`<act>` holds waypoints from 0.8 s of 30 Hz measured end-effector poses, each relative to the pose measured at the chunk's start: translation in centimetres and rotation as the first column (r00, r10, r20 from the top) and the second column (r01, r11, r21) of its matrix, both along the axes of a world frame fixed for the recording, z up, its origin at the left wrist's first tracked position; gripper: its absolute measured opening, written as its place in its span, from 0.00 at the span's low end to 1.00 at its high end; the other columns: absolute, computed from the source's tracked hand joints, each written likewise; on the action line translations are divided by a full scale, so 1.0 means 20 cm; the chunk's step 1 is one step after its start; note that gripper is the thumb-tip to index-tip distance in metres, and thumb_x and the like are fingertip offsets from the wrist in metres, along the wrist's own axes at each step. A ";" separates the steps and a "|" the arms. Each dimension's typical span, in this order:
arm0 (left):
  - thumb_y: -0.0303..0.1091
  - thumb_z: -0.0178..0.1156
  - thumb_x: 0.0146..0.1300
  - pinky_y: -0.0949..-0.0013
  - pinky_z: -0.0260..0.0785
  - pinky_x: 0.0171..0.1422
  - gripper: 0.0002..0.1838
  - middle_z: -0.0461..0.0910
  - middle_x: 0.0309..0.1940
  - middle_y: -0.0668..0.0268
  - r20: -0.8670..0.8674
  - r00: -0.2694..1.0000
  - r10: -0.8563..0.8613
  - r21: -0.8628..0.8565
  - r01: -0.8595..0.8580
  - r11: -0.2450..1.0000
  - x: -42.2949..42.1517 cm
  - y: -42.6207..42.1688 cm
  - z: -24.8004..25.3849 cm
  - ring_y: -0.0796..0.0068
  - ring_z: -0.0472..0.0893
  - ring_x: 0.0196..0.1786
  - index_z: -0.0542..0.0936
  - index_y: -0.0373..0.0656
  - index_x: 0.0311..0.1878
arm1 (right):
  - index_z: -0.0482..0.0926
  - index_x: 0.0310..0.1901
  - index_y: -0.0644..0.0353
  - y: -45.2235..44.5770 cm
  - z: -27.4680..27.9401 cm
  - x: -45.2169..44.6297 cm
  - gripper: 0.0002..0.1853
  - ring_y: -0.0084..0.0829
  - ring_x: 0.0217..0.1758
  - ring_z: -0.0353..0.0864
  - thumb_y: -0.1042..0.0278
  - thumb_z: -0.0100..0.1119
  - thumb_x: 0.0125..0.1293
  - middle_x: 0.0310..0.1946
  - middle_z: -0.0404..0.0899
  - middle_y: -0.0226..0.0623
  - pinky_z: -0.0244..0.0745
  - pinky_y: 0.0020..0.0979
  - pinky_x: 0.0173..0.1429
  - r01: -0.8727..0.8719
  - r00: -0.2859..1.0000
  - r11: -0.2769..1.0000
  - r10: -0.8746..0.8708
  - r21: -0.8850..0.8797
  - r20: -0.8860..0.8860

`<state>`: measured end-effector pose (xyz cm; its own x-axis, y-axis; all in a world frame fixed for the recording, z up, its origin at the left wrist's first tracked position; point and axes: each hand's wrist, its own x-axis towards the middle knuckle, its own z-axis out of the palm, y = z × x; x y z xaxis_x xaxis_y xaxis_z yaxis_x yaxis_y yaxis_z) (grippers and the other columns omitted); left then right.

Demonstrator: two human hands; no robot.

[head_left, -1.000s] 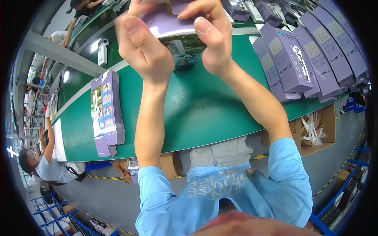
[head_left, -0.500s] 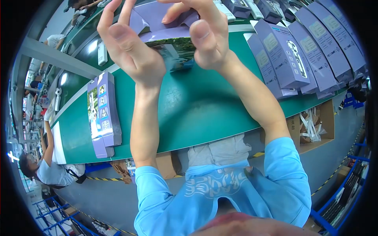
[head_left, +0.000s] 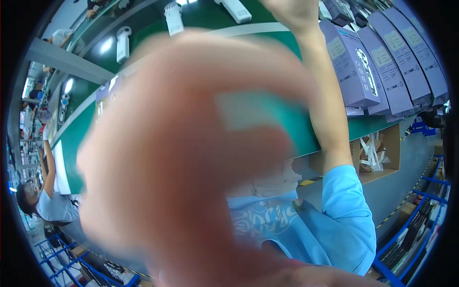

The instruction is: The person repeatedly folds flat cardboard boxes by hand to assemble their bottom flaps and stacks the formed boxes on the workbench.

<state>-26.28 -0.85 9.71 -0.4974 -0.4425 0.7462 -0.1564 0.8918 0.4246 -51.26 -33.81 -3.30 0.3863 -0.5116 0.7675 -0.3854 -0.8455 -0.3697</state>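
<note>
My left hand [head_left: 172,138] fills the middle of the head view, very near the camera and smeared by motion. A curved finger and a thumb can be made out at its right side, with a gap between them. Whether it holds anything cannot be seen. At the top edge is my right hand [head_left: 294,14], its fingers cut off by the frame. Nearest to it are the purple printed boxes [head_left: 354,69] standing in a leaning row on the green table [head_left: 306,136]. Behind my left hand a bit of the flat purple cartons [head_left: 102,93] shows.
White handheld devices [head_left: 123,45] lie on the green conveyor beyond the table. A cardboard box [head_left: 382,153] with white strips stands below the table's right side. A person [head_left: 55,203] works at the left. Blue racks [head_left: 411,239] stand at the lower right.
My left hand has come off the purple box and up close to the camera. My right hand has moved up and right, partly out of view. The box between them is no longer visible.
</note>
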 end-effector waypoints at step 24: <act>0.42 0.61 0.55 0.64 0.73 0.36 0.18 0.82 0.37 0.54 0.123 0.990 0.069 -0.116 -0.055 0.992 -0.12 0.15 -0.19 0.60 0.81 0.35 0.82 0.34 0.39 | 0.78 0.55 0.62 0.28 -0.55 0.06 0.20 0.48 0.61 0.76 0.63 0.60 0.63 0.55 0.77 0.46 0.72 0.43 0.65 0.522 0.851 0.825 -0.521 0.217 -0.069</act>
